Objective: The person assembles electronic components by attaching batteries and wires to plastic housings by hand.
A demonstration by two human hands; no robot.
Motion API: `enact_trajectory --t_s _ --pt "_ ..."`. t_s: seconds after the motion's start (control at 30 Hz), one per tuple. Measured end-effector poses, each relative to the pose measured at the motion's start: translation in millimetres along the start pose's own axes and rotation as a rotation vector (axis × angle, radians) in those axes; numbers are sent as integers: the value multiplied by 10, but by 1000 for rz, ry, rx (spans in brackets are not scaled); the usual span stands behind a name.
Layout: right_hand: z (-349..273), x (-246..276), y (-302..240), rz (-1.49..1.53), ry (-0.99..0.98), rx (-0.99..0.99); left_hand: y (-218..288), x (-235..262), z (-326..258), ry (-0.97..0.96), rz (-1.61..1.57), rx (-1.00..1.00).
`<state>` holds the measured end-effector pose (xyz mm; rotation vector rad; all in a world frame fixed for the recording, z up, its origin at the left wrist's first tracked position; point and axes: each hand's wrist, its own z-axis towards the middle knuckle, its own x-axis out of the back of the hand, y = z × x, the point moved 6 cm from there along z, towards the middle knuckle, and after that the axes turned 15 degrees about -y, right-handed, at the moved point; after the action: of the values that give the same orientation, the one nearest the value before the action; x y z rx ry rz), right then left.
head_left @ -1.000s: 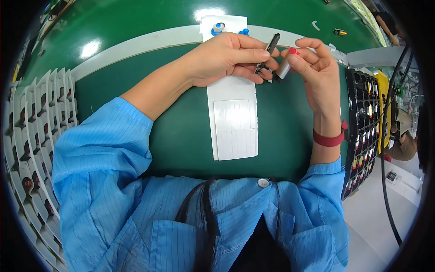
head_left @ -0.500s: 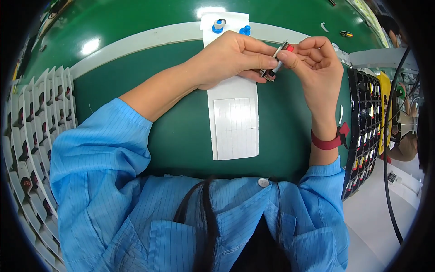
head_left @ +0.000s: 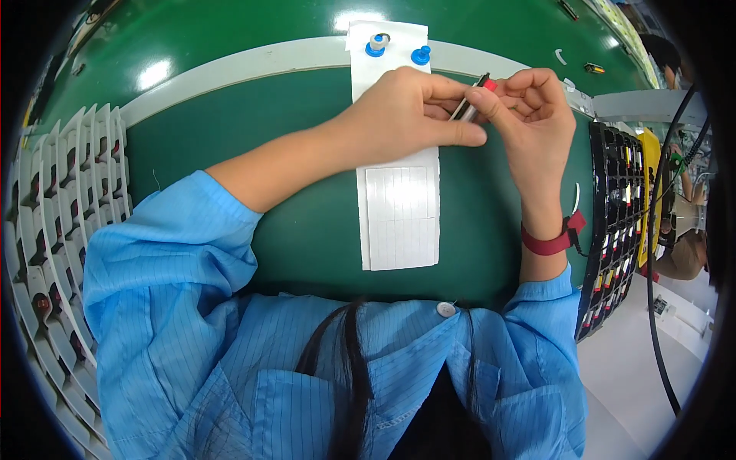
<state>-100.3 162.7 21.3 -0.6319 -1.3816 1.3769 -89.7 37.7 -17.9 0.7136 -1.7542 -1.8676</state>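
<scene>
Red-ended part [head_left: 465, 109]: slim, red at upper end, dark strip and pale body alongside, tilted toward 1 o'clock. It's over the bench [head_left: 307, 230], about 1 o'clock from view centre. Right hand [head_left: 534, 111] pinches it near the red end. Left hand [head_left: 400, 115] is at its 7 o'clock end, thumb splayed; can't tell if it grips. Lower end and much of the body hidden by fingers; fine detail too small.
</scene>
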Motion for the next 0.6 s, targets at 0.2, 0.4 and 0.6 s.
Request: enact_trajectory --t_s 0.2,0.4,0.6 --pt "78 95 149 344 -79 -137 16 67 47 -58 -102 -6" --pt "18 60 127 273 -117 -65 -35 14 27 -153 -137 75" --pt "72 257 266 797 51 -52 439 245 100 23 544 -68"
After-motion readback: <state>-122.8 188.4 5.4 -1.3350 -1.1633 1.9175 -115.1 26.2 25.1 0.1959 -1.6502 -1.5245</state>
